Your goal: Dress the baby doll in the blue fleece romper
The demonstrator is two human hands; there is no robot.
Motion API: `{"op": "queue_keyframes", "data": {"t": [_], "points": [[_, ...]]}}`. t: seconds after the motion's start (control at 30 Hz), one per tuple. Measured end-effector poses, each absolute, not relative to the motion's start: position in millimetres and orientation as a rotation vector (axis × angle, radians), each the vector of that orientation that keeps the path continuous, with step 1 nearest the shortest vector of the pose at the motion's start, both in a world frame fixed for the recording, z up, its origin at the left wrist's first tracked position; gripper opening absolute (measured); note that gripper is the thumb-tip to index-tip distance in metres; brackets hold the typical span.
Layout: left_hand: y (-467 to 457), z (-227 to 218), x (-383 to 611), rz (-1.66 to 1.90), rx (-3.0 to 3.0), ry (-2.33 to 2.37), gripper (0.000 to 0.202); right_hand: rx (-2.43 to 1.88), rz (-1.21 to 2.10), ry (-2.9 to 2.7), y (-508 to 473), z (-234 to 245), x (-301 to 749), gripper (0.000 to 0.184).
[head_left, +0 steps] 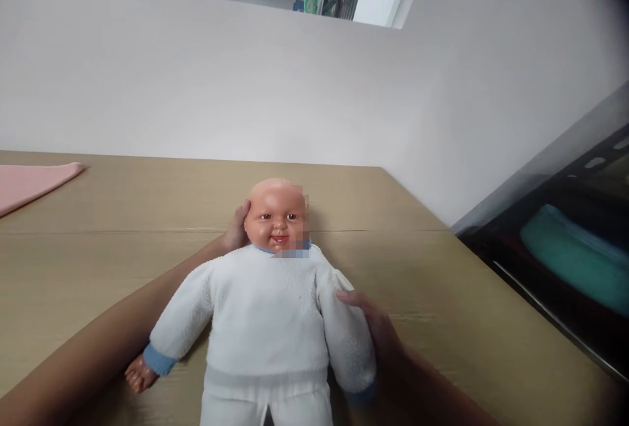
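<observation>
White trousers [236, 403] are seen nearest the camera, cut off by the near edge of the view; they are worn by a doll [265, 321] in a fluffy white top. On its back, face up, the doll is laid out over the middle of a brown tabletop [147, 196], with its bare head [268, 206] pointed toward the far side. Whether the head is raised off the surface cannot be told. Part of its right side is covered by a pixelated patch.

The head is touched on its left side by the person's left hand [238, 226], which is curved against it; most of the fingers are hidden behind the head, so how far they are opened cannot be told. The right sleeve [344, 328] is held by the right hand [381, 328], its thumb laid over the top and its other fingers closed around the outer side, largely out of sight. The left sleeve [184, 314] is stretched out to the near left, ended by a blue cuff [160, 359] from which a small plastic hand [141, 373] is shown.

At the far left, a pink cloth [34, 183] is spread on the tabletop, well apart from the doll. The far side is bounded by a white wall [221, 85]. On the right, beyond the table edge, a turquoise item [580, 262] is seen, blurred, within something dark.
</observation>
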State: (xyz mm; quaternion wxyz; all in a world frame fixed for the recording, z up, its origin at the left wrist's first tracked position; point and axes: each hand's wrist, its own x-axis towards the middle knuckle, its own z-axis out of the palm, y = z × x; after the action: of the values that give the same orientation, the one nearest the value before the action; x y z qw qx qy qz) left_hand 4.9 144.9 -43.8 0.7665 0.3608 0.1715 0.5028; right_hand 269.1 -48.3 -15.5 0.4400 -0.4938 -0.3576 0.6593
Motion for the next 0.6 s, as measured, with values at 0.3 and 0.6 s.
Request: {"op": "queue_keyframes", "data": {"t": [0.3,0.6], "points": [[199.9,-44.5,-14.6,1.133,0.782,0.431,0.076,-1.401,1.329,-1.202,-42.4,-34.2,273.1,0.077],[215.1,-62.8,-23.6,0.959,0.720,0.429,0.063,-1.714,0.883,-1.248,-59.8,-61.3,260.9,0.093]]}}
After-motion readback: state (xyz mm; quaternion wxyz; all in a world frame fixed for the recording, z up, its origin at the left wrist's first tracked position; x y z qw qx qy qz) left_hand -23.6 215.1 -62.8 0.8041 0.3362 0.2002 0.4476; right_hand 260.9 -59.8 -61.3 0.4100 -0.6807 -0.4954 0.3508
